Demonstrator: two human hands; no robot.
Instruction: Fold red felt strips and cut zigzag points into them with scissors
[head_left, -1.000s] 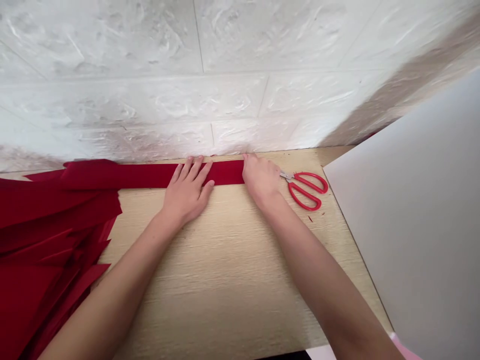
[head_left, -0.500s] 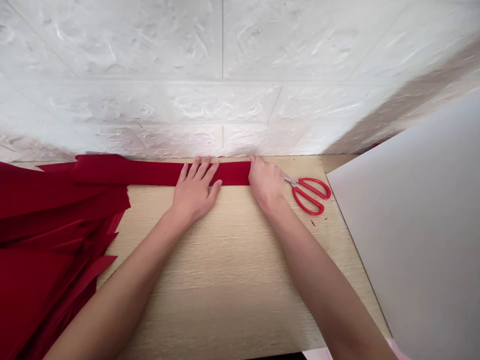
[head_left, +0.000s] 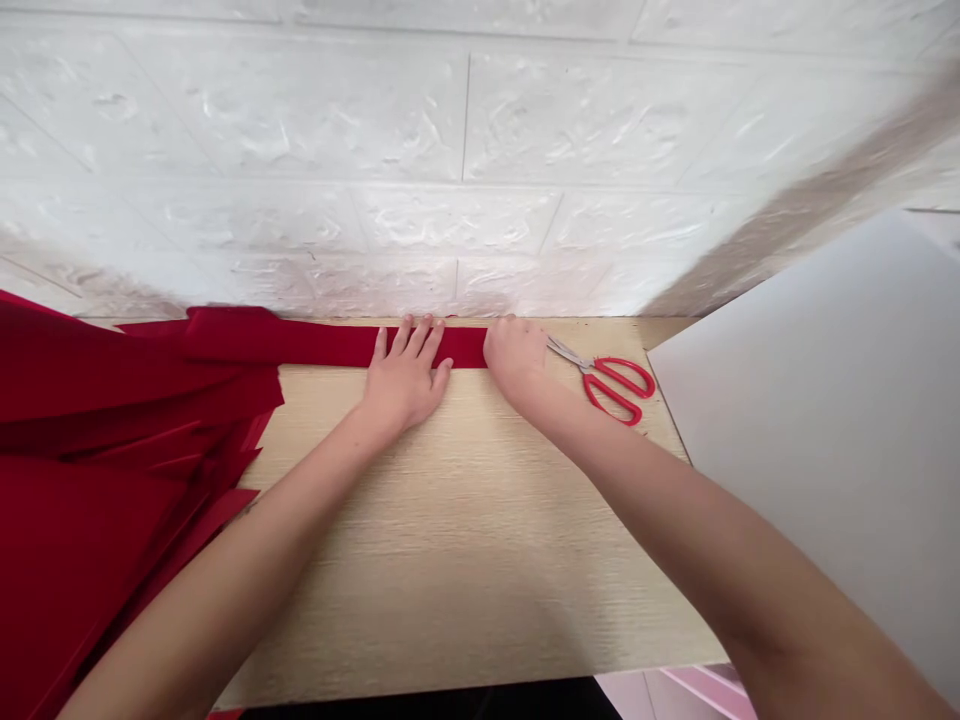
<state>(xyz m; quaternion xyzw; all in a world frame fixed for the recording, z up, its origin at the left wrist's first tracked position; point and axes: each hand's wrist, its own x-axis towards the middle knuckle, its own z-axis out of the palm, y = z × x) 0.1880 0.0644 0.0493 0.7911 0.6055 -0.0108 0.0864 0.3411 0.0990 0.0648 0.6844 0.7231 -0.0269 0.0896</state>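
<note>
A long red fabric strip (head_left: 330,344) runs along the back of the wooden table, close to the wall. My left hand (head_left: 407,375) lies flat on it with the fingers spread. At the strip's right end my right hand (head_left: 516,358) is closed; its curled fingers grip the fabric edge and are mostly hidden from view. Just right of that hand lie scissors with red handles (head_left: 626,378), their blade tips by my knuckles. The strip's left end meets a folded part of red cloth beside a large heap of red fabric (head_left: 90,480).
A white textured brick-pattern wall (head_left: 360,120) rises behind the table (head_left: 450,560). On the right stands a large pale board (head_left: 810,400), slanting along the table's side. The table's front edge shows near the bottom of the view.
My right hand has moved slightly left along the strip's end, and its forearm has swung outward. The left hand stays flat on the fabric. The camera view has shifted a little.
</note>
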